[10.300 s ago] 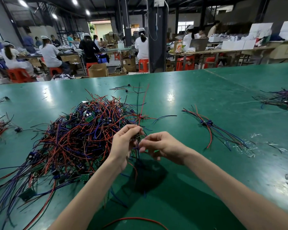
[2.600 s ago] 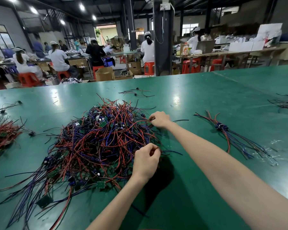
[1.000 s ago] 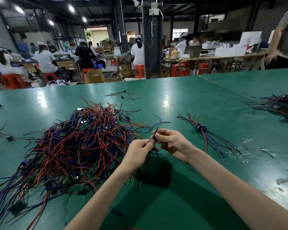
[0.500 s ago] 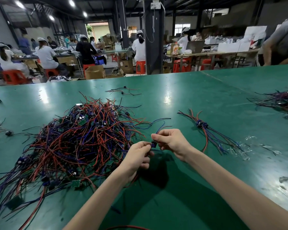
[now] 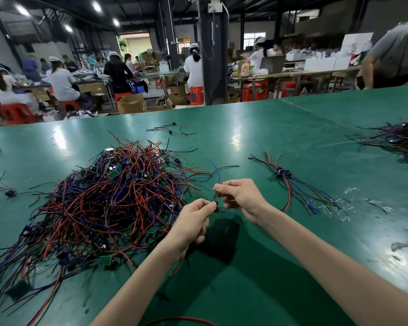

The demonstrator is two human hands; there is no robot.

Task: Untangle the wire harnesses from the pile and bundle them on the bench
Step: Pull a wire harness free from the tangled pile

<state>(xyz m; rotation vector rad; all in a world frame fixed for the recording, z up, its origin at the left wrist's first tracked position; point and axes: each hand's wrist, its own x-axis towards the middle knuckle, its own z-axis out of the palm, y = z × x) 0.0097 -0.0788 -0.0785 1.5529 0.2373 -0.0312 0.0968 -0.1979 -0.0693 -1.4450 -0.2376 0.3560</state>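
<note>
At a green bench (image 5: 292, 137) on a busy workshop floor, I hold a single wire harness (image 5: 218, 175) up between both hands, above the middle of the bench and nearer its near edge. My left hand (image 5: 193, 222) has its fingers curled, with thumb and forefinger pinching the small dark connector (image 5: 214, 204) at the harness's lower end. My right hand (image 5: 243, 198), just beside it and a little higher, pinches the wires right above that connector, its other fingers loosely bent. Blue and dark wire ends rise from that pinch and arc toward the far edge. The tangled pile (image 5: 108, 201) of red, blue and black harnesses, dotted with small green circuit boards (image 5: 106, 261), spreads across the left half of the bench. Its loose ends trail to the near left corner. A gathered bundle (image 5: 283, 173) lies right of my hands, well apart from the pile, with scraps of clear plastic (image 5: 339, 208) beside its ends. A second heap (image 5: 400, 140) sits at the right edge. Workers (image 5: 61, 83) on red stools (image 5: 17, 112) sit beyond the far edge.
</note>
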